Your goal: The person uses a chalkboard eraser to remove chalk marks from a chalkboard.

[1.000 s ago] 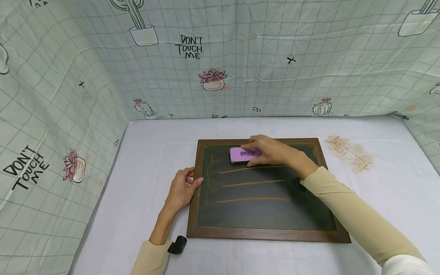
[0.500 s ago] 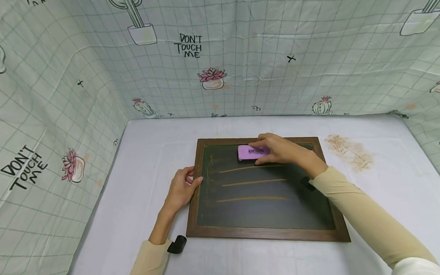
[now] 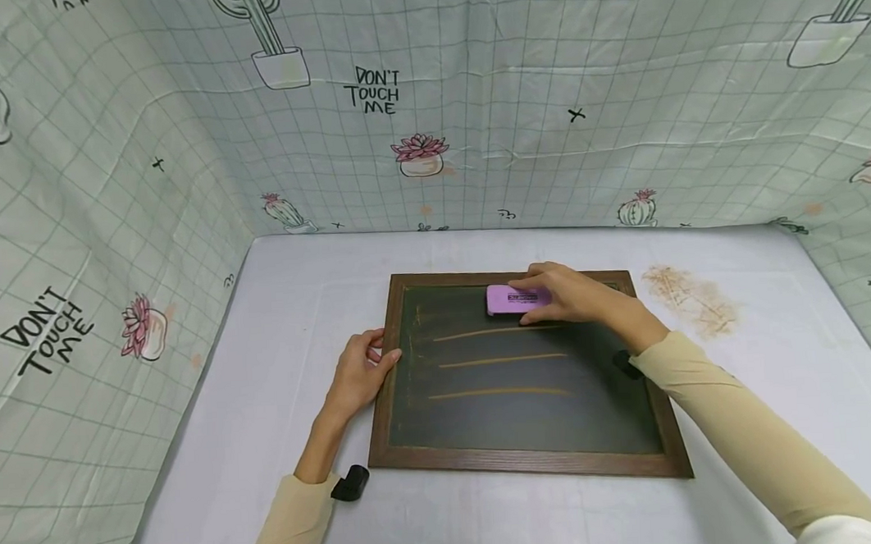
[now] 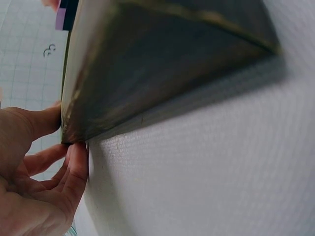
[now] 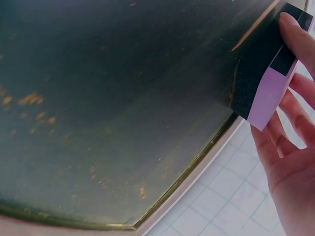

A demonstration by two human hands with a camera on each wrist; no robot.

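A dark chalkboard [image 3: 517,420] in a brown wooden frame lies on the white-covered table. Three orange chalk lines [image 3: 499,360] run across its middle. Near the board's top edge, my right hand [image 3: 573,293] grips a purple chalkboard eraser [image 3: 517,299], thumb on one side and fingers on the other. The right wrist view shows the eraser's dark felt [image 5: 251,78] against the board. At the left side of the frame, my left hand [image 3: 359,373] pinches the wood, thumb on top and fingers at the outer edge, as the left wrist view [image 4: 39,172] also shows.
An orange-brown chalk smudge [image 3: 692,301] marks the tablecloth right of the board. Chalk crumbs [image 5: 32,99] dot the board's surface. A grid-patterned curtain [image 3: 501,121] with cactus drawings hangs behind the table and along its sides.
My right hand has slid the eraser to the right along the upper part of the board. My left hand has stayed on the frame, and the three chalk lines look the same.
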